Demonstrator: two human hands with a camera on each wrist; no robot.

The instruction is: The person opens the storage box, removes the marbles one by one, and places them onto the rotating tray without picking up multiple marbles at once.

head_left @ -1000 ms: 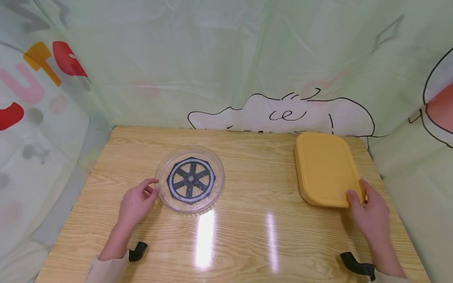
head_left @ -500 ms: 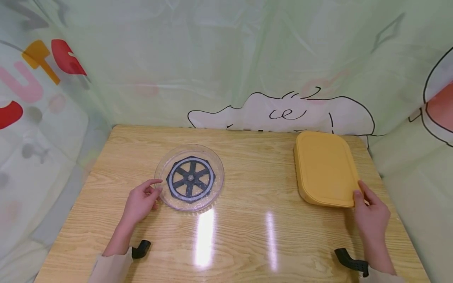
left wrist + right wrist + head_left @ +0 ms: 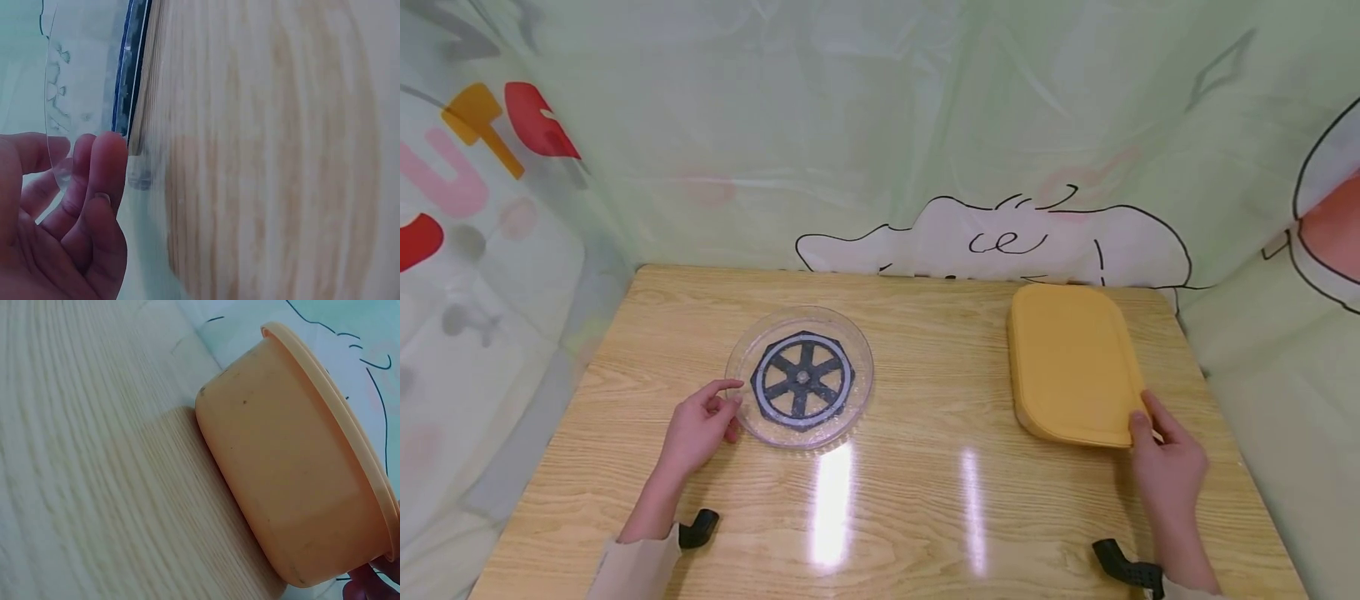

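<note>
A clear round plate (image 3: 860,400) lies at the left of the table, with a dark six-spoked wheel-shaped piece (image 3: 838,383) showing within its outline. My left hand (image 3: 700,425) pinches the plate's left rim; in the left wrist view the clear rim (image 3: 56,106) runs between the fingers. On the right, a yellow lidded box (image 3: 1075,367) with rounded corners is gripped by my right hand (image 3: 1168,458) at its near right edge. The right wrist view shows the side of the box (image 3: 294,462) from low down, with only a few fingertips (image 3: 369,587) visible at the corner.
The wooden table (image 3: 917,500) has light reflections at its front. A pale green printed curtain (image 3: 760,133) hangs behind it and along both sides. Dark curved pieces (image 3: 700,529) are worn at both wrists.
My right hand has moved the yellow box left and slightly nearer, its thumb shifting to the lid's edge. My left hand has edged right onto the plate's rim; the plate stays in place.
</note>
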